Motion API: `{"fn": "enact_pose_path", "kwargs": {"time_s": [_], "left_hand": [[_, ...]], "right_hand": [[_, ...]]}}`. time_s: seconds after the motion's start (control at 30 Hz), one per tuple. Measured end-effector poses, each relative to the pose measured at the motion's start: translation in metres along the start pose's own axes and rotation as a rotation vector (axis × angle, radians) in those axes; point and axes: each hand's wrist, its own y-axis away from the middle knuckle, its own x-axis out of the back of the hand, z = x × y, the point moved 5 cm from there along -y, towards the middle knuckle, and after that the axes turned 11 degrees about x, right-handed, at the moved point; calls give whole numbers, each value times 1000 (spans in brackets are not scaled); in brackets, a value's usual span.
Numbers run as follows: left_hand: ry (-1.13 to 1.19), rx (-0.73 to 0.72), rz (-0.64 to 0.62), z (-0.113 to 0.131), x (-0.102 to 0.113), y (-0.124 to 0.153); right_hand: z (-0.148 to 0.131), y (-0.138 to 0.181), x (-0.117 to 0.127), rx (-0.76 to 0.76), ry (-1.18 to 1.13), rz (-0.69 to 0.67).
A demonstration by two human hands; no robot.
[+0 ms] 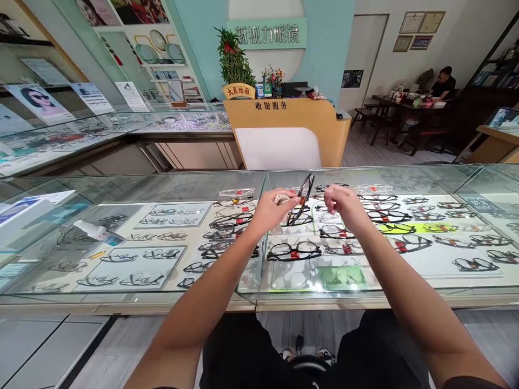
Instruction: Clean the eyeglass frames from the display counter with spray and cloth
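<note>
My left hand [272, 212] is closed on a pair of eyeglasses [305, 189] with a dark frame, raised above the glass counter and turned nearly on edge. A small pale, cloth-like thing [280, 199] shows by the fingers of that hand. Just right of the glasses, and apart from them, is my right hand [344, 204]. Its fingers are curled in; whether they hold anything is hidden. Beneath both hands are several rows of eyeglasses, many with red tags, among them a black pair [294, 251] near the front.
The glass display counter [365, 300] spans my front. A white spray bottle [97, 232] lies to the left. Beyond are a wooden cashier desk [284, 113], a potted plant [235, 59] and another display case [182, 121]. A person [444, 84] sits at a table far right.
</note>
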Motion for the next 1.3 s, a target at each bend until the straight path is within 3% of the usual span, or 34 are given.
{"fn": "enact_pose_path", "kwargs": {"time_s": [0.1,0.23,0.6,0.93,1.1,1.3], "left_hand": [[165,-9,49,1,-3,3],[277,-12,62,2,-8,10],[283,-68,137,-1,-14,13],[295,-131,188,-2,-12,12],[285,-98,231,-8,-6,7],[251,-175,188,-3,-2,2]], "right_hand": [[4,3,-8,102,234,-8],[7,7,-20,158,236,-88],[3,12,-25,209,325,-96],[-1,11,-17,311,489,55],[-4,8,-3,369,456,133],[-23,5,23,573,602,358]]}}
